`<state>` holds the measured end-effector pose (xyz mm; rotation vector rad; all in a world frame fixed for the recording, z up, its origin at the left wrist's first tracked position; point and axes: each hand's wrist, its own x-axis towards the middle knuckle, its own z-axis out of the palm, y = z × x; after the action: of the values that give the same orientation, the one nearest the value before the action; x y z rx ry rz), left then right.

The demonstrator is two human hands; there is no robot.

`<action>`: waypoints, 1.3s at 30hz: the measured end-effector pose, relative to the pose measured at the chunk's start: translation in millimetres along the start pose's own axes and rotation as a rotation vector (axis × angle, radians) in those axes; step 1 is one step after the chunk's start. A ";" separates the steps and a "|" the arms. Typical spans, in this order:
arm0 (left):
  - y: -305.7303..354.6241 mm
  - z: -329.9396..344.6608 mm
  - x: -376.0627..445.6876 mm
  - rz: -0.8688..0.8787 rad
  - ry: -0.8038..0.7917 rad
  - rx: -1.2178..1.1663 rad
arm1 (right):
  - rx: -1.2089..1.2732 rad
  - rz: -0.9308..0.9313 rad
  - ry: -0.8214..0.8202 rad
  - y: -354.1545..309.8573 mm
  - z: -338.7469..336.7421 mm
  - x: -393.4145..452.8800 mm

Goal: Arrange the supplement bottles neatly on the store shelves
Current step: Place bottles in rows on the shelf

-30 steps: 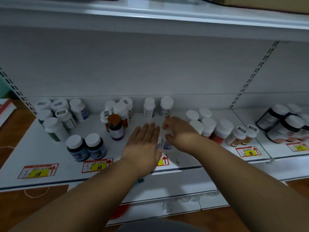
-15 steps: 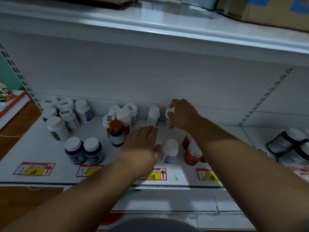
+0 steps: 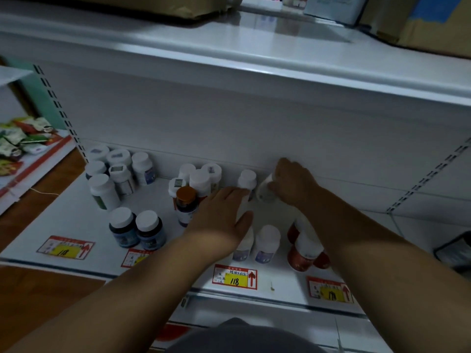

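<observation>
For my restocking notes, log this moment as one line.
right hand: grips tilted white bottle | left hand: flat, open | shelf: bottles ungrouped

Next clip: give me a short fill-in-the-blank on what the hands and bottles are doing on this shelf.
1. The right hand grips a small white bottle that is ____ rather than upright.
2. The left hand lies flat with ____ fingers.
3. The brown-capped bottle stands just ____ of the left hand.
4. The price tag below the left hand reads ____.

Missing: tilted; straight; left; 118
</observation>
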<state>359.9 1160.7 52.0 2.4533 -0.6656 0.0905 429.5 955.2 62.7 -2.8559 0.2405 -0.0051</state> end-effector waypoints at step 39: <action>-48.1 -86.7 -131.9 -0.216 0.092 -0.525 | 1.034 -0.372 -0.132 -153.4 -23.0 -135.6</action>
<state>275.3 1301.2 70.5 1.9824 -0.3266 -0.0512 320.3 1116.8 129.1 -1.8203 -0.2611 -0.0110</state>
